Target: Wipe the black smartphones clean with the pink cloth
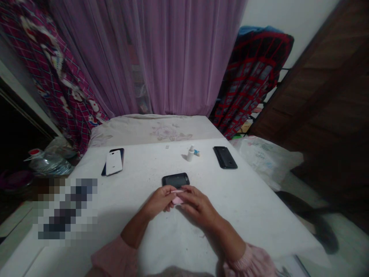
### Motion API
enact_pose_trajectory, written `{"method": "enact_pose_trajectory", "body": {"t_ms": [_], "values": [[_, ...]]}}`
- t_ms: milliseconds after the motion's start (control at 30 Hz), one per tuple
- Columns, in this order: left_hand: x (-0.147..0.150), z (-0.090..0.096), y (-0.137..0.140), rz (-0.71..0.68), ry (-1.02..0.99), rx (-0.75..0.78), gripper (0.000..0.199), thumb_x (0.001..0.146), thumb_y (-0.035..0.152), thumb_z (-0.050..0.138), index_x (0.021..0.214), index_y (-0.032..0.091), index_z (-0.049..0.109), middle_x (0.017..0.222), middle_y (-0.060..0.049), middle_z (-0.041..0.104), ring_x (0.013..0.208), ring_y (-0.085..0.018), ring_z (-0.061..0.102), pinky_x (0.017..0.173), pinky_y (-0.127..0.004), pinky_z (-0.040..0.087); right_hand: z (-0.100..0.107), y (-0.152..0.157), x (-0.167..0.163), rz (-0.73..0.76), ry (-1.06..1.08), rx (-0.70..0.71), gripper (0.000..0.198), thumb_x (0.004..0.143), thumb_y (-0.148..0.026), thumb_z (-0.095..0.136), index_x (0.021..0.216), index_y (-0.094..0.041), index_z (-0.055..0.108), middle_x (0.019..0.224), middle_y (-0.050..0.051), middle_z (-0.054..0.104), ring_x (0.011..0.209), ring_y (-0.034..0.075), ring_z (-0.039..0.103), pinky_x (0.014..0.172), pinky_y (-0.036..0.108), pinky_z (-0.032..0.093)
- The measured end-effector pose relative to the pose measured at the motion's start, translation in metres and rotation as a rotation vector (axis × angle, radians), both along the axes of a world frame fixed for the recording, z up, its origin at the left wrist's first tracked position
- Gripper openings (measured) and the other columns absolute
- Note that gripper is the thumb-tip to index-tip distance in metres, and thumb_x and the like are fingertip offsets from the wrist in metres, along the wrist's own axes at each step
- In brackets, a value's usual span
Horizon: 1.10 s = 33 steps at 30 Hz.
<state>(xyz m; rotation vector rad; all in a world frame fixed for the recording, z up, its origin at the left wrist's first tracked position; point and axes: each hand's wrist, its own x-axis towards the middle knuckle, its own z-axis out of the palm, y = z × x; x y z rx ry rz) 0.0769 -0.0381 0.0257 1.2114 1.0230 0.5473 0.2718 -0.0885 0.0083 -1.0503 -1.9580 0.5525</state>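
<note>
Both my hands meet near the middle of the white table [201,215], around a small folded pink cloth [178,198]. My left hand [160,201] grips the cloth's left side between thumb and fingers. My right hand [198,206] has its fingers closed over the right side of it. Just beyond my fingertips a black smartphone [175,180] lies flat, its lower edge partly hidden by my hands. Farther back stands a small white spray bottle [190,154], beside a small blue and white item [196,152] that I cannot make out.
At the left lies a white phone [114,163] on top of a dark one. Black phones [225,157] lie stacked at the right. Purple curtains [178,57] hang behind the table. A clear plastic bottle with a red cap [49,163] stands off the left edge. Part of the left side is pixelated.
</note>
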Motion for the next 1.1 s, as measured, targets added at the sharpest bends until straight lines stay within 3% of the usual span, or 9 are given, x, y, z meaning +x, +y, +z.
{"method": "enact_pose_trajectory", "body": {"t_ms": [200, 333, 433, 533, 600, 700, 833, 1000, 1100], "values": [[-0.005, 0.005, 0.003, 0.002, -0.127, -0.119, 0.034, 0.070, 0.047, 0.068, 0.083, 0.017, 0.058, 0.057, 0.006, 0.052, 0.042, -0.005, 0.042, 0.038, -0.017, 0.025, -0.001, -0.002, -0.017, -0.053, -0.086, 0.149, 0.051, 0.088, -0.031, 0.061, 0.137, -0.032, 0.049, 0.123, 0.009, 0.058, 0.113, 0.024, 0.055, 0.095, 0.043, 0.049], [-0.007, 0.003, 0.004, -0.009, -0.159, -0.185, 0.038, 0.067, 0.049, 0.070, 0.081, 0.017, 0.055, 0.051, 0.008, 0.049, 0.041, -0.006, 0.040, 0.038, -0.017, 0.023, 0.001, -0.003, -0.023, -0.083, -0.053, 0.154, 0.046, 0.090, -0.020, 0.053, 0.135, -0.030, 0.051, 0.112, 0.008, 0.060, 0.102, 0.018, 0.059, 0.084, 0.033, 0.054], [-0.010, -0.001, 0.009, 0.002, -0.113, -0.142, 0.041, 0.068, 0.053, 0.068, 0.084, 0.017, 0.056, 0.056, 0.006, 0.052, 0.042, -0.006, 0.043, 0.038, -0.017, 0.025, -0.003, 0.000, -0.021, -0.130, -0.055, 0.185, 0.039, 0.091, -0.015, 0.047, 0.126, -0.028, 0.059, 0.109, 0.009, 0.060, 0.094, 0.015, 0.062, 0.075, 0.027, 0.055], [-0.016, -0.005, 0.019, 0.148, 0.053, 0.108, 0.041, 0.075, 0.056, 0.059, 0.091, 0.018, 0.058, 0.073, 0.000, 0.063, 0.053, -0.011, 0.056, 0.045, -0.021, 0.039, -0.005, 0.010, -0.014, -0.234, -0.099, 0.185, 0.033, 0.091, -0.017, 0.047, 0.118, -0.024, 0.064, 0.105, 0.009, 0.064, 0.090, 0.015, 0.064, 0.075, 0.026, 0.055], [-0.022, -0.009, 0.027, 0.280, 0.251, 0.439, 0.038, 0.077, 0.051, 0.059, 0.099, 0.019, 0.059, 0.091, -0.005, 0.068, 0.079, -0.018, 0.066, 0.068, -0.029, 0.052, -0.004, 0.021, -0.009, -0.359, -0.161, 0.185, 0.033, 0.091, -0.017, 0.046, 0.117, -0.022, 0.065, 0.103, 0.009, 0.066, 0.090, 0.016, 0.065, 0.076, 0.026, 0.054], [-0.028, -0.018, 0.032, 0.200, 0.598, 0.857, 0.054, 0.073, 0.041, 0.070, 0.121, 0.021, 0.057, 0.130, -0.011, 0.060, 0.125, -0.029, 0.051, 0.108, -0.046, 0.035, -0.002, 0.038, -0.008, -0.533, -0.327, 0.185, 0.036, 0.090, -0.014, 0.043, 0.117, -0.021, 0.067, 0.108, 0.008, 0.068, 0.094, 0.019, 0.063, 0.077, 0.027, 0.053], [-0.030, -0.031, 0.030, 0.049, 0.856, 0.978, 0.058, 0.077, 0.041, 0.070, 0.129, 0.021, 0.053, 0.136, -0.012, 0.057, 0.133, -0.033, 0.043, 0.114, -0.056, 0.020, 0.000, 0.045, -0.020, -0.509, -0.579, 0.106, 0.034, 0.088, -0.016, 0.050, 0.116, -0.021, 0.067, 0.119, 0.007, 0.067, 0.092, 0.022, 0.060, 0.078, 0.033, 0.050], [-0.025, -0.037, 0.023, 0.044, 0.842, 1.028, 0.052, 0.077, 0.045, 0.070, 0.121, 0.021, 0.057, 0.133, -0.012, 0.059, 0.131, -0.031, 0.047, 0.114, -0.057, 0.021, -0.004, 0.036, -0.029, -0.480, -0.643, 0.101, 0.042, 0.089, -0.038, 0.055, 0.125, -0.017, 0.061, 0.130, 0.011, 0.059, 0.118, 0.031, 0.047, 0.092, 0.043, 0.040], [-0.022, -0.038, 0.019, 0.042, 0.831, 1.046, 0.053, 0.078, 0.045, 0.069, 0.123, 0.020, 0.056, 0.134, -0.012, 0.058, 0.131, -0.032, 0.046, 0.114, -0.058, 0.020, -0.006, 0.035, -0.029, -0.482, -0.645, 0.097, 0.042, 0.092, -0.039, 0.052, 0.127, -0.017, 0.059, 0.130, 0.013, 0.058, 0.118, 0.030, 0.046, 0.093, 0.043, 0.037]]}}
